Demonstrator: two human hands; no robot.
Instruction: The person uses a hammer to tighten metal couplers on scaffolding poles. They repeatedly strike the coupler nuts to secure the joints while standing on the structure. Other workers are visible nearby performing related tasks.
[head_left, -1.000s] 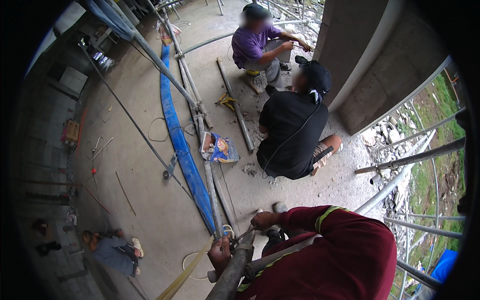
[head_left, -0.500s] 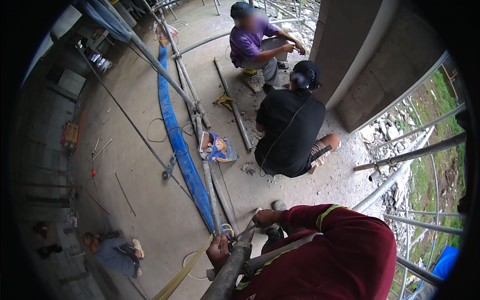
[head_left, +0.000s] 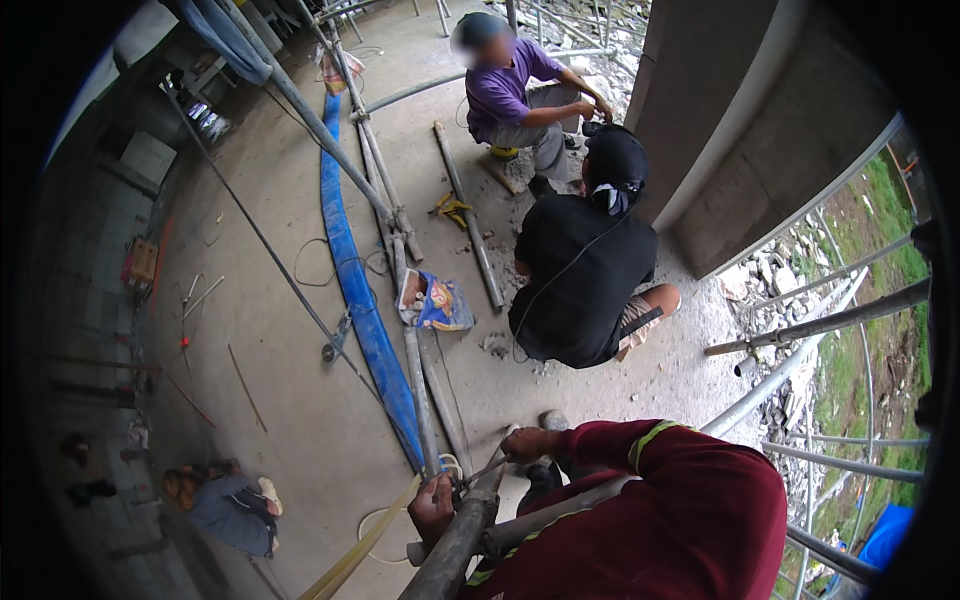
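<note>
Both my hands are at a coupler (head_left: 484, 497) on a grey scaffold pole (head_left: 448, 560) rising from the lower edge. My right hand (head_left: 530, 444), in a dark red sleeve with a reflective stripe, is closed round the end of a thin metal tool (head_left: 488, 467), which looks like a spanner. The tool slants down toward the coupler. On the pole's left side, my left hand (head_left: 432, 508) has its fingers bent at the coupler and the tool's other end. What those fingers hold is partly hidden. A second pole (head_left: 560, 510) crosses below my right arm.
Ahead, a person in black (head_left: 585, 275) squats facing a person in purple (head_left: 510, 95). A blue flat hose (head_left: 350, 260), a bag of fittings (head_left: 440, 302), a loose pipe (head_left: 470, 215) and a yellow-handled tool (head_left: 452, 210) lie on the floor. Another person (head_left: 225, 505) is at lower left.
My view has shifted slightly. My hands stay at the coupler, with the tool at nearly the same slant. The person in purple has turned their head to the left.
</note>
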